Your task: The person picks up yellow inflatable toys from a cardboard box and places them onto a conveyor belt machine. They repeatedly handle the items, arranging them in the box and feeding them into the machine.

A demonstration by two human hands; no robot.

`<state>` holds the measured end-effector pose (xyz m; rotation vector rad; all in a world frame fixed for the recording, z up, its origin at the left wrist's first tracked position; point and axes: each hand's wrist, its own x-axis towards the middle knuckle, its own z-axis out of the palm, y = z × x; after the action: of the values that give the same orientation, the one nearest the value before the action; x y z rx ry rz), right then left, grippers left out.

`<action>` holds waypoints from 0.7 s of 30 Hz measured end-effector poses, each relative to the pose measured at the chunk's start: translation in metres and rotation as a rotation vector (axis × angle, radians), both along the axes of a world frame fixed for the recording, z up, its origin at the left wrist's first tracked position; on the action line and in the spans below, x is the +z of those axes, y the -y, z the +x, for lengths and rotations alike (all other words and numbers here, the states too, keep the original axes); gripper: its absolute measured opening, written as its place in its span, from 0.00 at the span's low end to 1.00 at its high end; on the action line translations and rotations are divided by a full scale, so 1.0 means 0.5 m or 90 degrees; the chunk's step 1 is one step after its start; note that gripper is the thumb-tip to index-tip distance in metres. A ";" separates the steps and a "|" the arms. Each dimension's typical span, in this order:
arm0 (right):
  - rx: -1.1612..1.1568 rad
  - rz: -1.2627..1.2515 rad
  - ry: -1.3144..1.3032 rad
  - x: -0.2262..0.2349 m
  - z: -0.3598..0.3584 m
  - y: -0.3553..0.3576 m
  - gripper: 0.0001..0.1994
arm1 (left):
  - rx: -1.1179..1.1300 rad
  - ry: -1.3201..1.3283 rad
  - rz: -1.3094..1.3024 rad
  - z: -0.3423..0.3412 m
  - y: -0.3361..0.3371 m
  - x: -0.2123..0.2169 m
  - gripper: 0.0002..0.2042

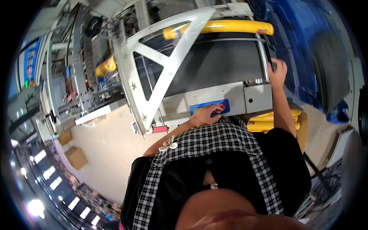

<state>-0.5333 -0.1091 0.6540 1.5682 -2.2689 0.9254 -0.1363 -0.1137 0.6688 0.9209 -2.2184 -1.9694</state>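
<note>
My left hand lies over a blue control panel on the machine's near side. Its fingers reach to the red button and hold nothing; contact with the button cannot be made out. My right hand is at the right end of a dark conveyor belt, beside the metal end roller. Its thumb and fingers are apart, with nothing seen between them. Across the belt's far side lies a long yellow wrapped roll, partly behind a white triangular metal frame.
Blue plastic sheeting hangs on the right. Several yellow rolls sit in a box by my right forearm. Another yellow package is inside the machinery at left. A cardboard box stands on the floor.
</note>
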 end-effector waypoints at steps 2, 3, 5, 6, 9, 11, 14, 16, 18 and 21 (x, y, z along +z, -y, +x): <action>-0.152 -0.012 0.017 -0.115 -0.042 -0.174 0.13 | -0.036 0.030 -0.011 -0.011 0.003 -0.013 0.17; -0.288 0.039 0.061 -0.172 -0.037 -0.262 0.14 | -0.041 0.038 -0.025 -0.016 0.005 -0.021 0.17; -0.487 0.210 0.121 -0.299 -0.021 -0.452 0.18 | -0.073 0.028 -0.027 -0.030 0.014 -0.026 0.17; -0.613 0.405 0.108 -0.343 0.016 -0.516 0.21 | -0.097 0.029 -0.023 -0.036 0.015 -0.027 0.17; -0.813 0.632 0.676 -0.397 0.108 -0.618 0.28 | -0.140 0.060 0.009 -0.047 0.016 -0.033 0.15; -0.815 0.563 0.747 -0.408 0.181 -0.635 0.32 | -0.174 0.052 0.038 -0.062 0.027 -0.047 0.15; -0.827 0.433 0.804 -0.343 0.220 -0.613 0.35 | -0.221 0.043 0.048 -0.080 0.014 0.008 0.16; -0.813 0.363 0.814 -0.334 0.219 -0.599 0.37 | -0.241 0.040 0.071 -0.081 0.007 0.012 0.16; -0.784 0.247 0.844 -0.349 0.206 -0.569 0.42 | -0.256 0.080 0.060 -0.074 -0.011 0.050 0.16; -0.725 -0.011 0.904 -0.439 0.186 -0.442 0.43 | -0.297 0.117 0.048 -0.070 0.065 -0.007 0.16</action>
<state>-0.4402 0.1120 0.4344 -0.9372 -3.0370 1.7729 -0.1715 -0.1460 0.6651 0.6542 -2.6793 -2.2419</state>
